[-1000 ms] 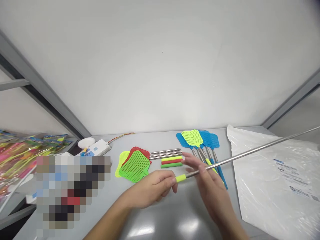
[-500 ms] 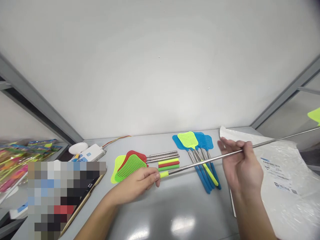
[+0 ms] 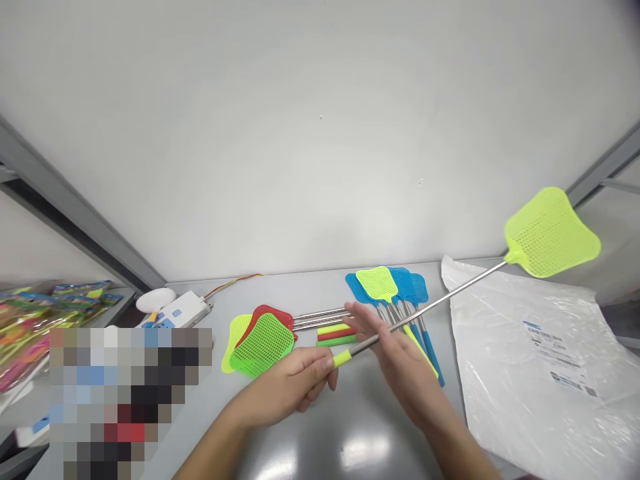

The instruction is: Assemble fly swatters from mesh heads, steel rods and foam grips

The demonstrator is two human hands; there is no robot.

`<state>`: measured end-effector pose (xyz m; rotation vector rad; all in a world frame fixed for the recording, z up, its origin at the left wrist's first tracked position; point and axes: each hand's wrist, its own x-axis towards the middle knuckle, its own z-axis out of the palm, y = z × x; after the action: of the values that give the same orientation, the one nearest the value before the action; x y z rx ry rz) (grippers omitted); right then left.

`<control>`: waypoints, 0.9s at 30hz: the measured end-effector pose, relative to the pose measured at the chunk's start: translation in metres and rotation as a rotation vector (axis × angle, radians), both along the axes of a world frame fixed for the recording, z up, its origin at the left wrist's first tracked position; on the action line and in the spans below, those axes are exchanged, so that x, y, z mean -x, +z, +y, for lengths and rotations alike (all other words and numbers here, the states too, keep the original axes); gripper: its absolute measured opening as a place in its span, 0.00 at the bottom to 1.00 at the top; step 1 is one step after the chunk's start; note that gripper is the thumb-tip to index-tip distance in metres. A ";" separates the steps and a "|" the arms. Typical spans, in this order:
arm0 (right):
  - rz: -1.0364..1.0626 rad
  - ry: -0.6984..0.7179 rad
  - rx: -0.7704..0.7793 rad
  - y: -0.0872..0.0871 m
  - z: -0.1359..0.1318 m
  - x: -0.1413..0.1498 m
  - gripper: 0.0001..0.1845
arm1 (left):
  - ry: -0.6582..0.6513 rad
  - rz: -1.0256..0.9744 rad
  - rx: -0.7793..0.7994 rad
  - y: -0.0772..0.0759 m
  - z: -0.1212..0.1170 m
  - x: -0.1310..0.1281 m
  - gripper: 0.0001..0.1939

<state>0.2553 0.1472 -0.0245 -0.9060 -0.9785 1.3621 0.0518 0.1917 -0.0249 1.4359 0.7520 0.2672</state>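
Left hand (image 3: 304, 380): closed around the yellow-green grip of a fly swatter with a thin metal rod and a perforated yellow-green plastic head (image 3: 553, 233). Right hand (image 3: 400, 363): fingers extended, against the rod near the grip. Swatter head: raised at right, in front of the wall and above a white plastic mailing bag (image 3: 530, 380) with a printed label. On grey table (image 3: 320, 433), left: overlapping yellow-green, red and green perforated swatter heads (image 3: 265, 343); beside them, metal rods (image 3: 320, 319) and coloured grips (image 3: 335, 335). Beyond right hand: blue swatters (image 3: 415, 287), one yellow-green head on top.
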 end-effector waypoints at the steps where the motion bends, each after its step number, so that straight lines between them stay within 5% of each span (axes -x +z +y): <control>1: 0.014 -0.016 -0.002 0.005 0.003 -0.010 0.22 | 0.002 0.010 -0.001 0.000 0.002 0.002 0.23; 3: 0.150 -0.132 -0.023 0.018 0.011 -0.038 0.25 | 0.005 0.049 -0.003 0.000 0.006 0.007 0.24; 7: 0.402 -0.583 -0.082 0.041 0.032 -0.095 0.20 | 0.005 0.102 -0.009 0.000 0.012 0.016 0.24; 11: 0.387 -0.719 -0.108 0.045 0.044 -0.109 0.19 | 0.025 0.103 0.007 -0.002 0.015 0.020 0.24; 15: 0.259 -0.698 -0.151 0.033 0.042 -0.064 0.20 | 0.057 0.030 0.049 -0.006 0.015 0.015 0.23; 20: 0.154 -0.376 0.010 0.012 0.026 0.013 0.23 | 0.068 -0.067 0.167 -0.014 -0.002 -0.009 0.22; 27: 0.178 -0.316 0.032 0.005 0.026 0.022 0.23 | 0.087 -0.166 0.318 -0.018 -0.010 -0.014 0.21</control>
<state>0.2330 0.1734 -0.0192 -0.9038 -0.6486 1.1676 0.0657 0.1814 -0.0433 1.0689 0.6870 0.3151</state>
